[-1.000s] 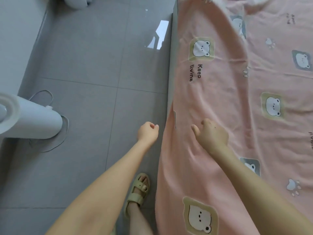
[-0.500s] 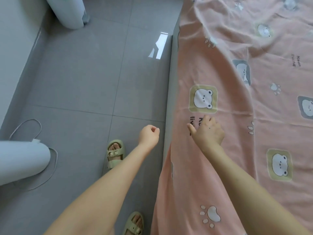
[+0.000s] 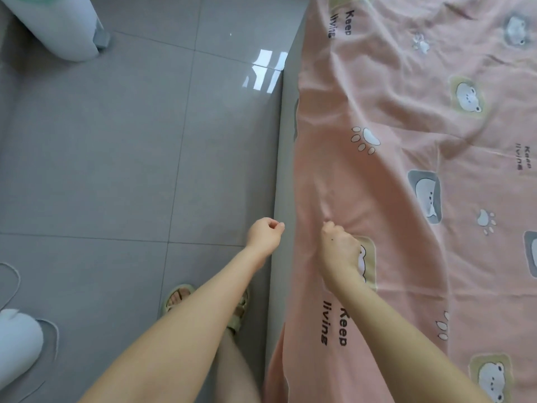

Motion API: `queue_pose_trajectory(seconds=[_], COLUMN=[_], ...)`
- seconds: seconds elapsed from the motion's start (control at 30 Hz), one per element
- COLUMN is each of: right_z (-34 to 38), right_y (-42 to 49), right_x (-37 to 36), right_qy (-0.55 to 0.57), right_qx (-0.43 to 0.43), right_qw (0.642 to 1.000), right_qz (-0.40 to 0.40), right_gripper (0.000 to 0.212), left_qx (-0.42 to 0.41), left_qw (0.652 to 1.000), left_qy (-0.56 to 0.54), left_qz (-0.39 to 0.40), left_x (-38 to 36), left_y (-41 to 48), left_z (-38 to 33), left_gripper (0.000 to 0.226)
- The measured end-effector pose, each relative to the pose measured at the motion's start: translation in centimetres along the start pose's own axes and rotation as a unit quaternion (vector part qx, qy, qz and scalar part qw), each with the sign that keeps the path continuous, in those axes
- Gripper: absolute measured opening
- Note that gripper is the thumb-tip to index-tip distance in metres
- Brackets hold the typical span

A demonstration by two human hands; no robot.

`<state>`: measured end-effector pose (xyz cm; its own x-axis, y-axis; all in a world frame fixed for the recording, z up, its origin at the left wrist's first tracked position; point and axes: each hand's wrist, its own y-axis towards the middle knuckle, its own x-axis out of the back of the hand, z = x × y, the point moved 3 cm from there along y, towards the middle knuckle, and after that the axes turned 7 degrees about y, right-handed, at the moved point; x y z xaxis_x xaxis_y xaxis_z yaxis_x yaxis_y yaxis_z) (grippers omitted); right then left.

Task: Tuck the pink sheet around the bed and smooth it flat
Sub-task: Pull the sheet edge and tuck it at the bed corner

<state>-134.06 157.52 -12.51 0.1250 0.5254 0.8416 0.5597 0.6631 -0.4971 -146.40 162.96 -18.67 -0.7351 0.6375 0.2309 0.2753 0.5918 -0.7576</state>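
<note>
The pink sheet [image 3: 386,181] is being shown spread over the bed. Its near edge is lying along the grey side of the bed [image 3: 283,170] and, lower in the view, is hanging down over that side. Long creases are being seen running across its printed bears, paw marks and "Keep living" lettering. The right hand [image 3: 338,250] is being rested on the sheet close to that edge. Its fingers [image 3: 329,226] are being curled tightly down into the cloth, which is being pinched into a small pucker at the fingertips, with a fold running away from there up the bed. The left hand [image 3: 265,235] is being held just beside the grey side of the bed, above the tiled floor [image 3: 116,146]. Its fingers are being closed into a loose fist, the thumb touching the forefinger, and nothing is being held in it. A pale green sandal [image 3: 239,312] is being worn on the foot partly hidden under the left forearm. A white cylinder [image 3: 58,27] is standing on the floor at the upper left, and another white rounded object [image 3: 17,341] is lying at the lower left with a cable [image 3: 11,283] beside it.
</note>
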Motion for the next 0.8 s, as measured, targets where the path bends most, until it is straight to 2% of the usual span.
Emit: queue_pose_trajectory(seconds=[0.1, 0.2, 0.3, 0.47, 0.57, 0.63, 0.7, 0.8], right_z=[-1.2, -2.9, -4.2, -4.1, -5.2, -6.9, -8.3, -9.5], right_y=[-0.3, -0.5, -0.9, -3.4, -4.5, -5.5, -6.4, -6.7], right_x=[1.5, 3.3, 4.8, 6.6, 8.4, 10.1, 11.8, 13.4], right_qy=[0.049, 0.12, 0.21, 0.344, 0.449, 0.527, 0.579, 0.612], right_qx=[0.048, 0.056, 0.055, 0.063, 0.06, 0.065, 0.065, 0.058], right_qw=[0.997, 0.99, 0.976, 0.936, 0.888, 0.839, 0.802, 0.776], right_qz=[-0.018, -0.039, -0.004, 0.047, 0.081, 0.118, 0.136, 0.143], right_gripper=[0.014, 0.037, 0.044, 0.043, 0.041, 0.041, 0.036, 0.029], left_qx=[0.04, 0.114, 0.103, 0.049, 0.008, 0.0, 0.003, 0.016], left_qw=[0.997, 0.975, 0.964, 0.977, 0.983, 0.977, 0.97, 0.974], left_qy=[-0.027, -0.131, -0.185, -0.163, -0.144, -0.163, -0.179, -0.162], left_qz=[0.06, 0.136, 0.161, 0.128, 0.115, 0.136, 0.165, 0.155], left_x=[-2.0, -4.0, -5.3, -6.3, -5.6, -5.1, -4.9, -4.6], left_y=[2.0, 3.3, 3.8, 3.3, 2.8, 2.2, 1.6, 0.7], left_z=[-1.1, -2.0, -2.9, -4.7, -6.2, -7.1, -7.9, -8.6], left_gripper=[0.036, 0.055, 0.041, 0.011, 0.023, 0.035, 0.036, 0.038])
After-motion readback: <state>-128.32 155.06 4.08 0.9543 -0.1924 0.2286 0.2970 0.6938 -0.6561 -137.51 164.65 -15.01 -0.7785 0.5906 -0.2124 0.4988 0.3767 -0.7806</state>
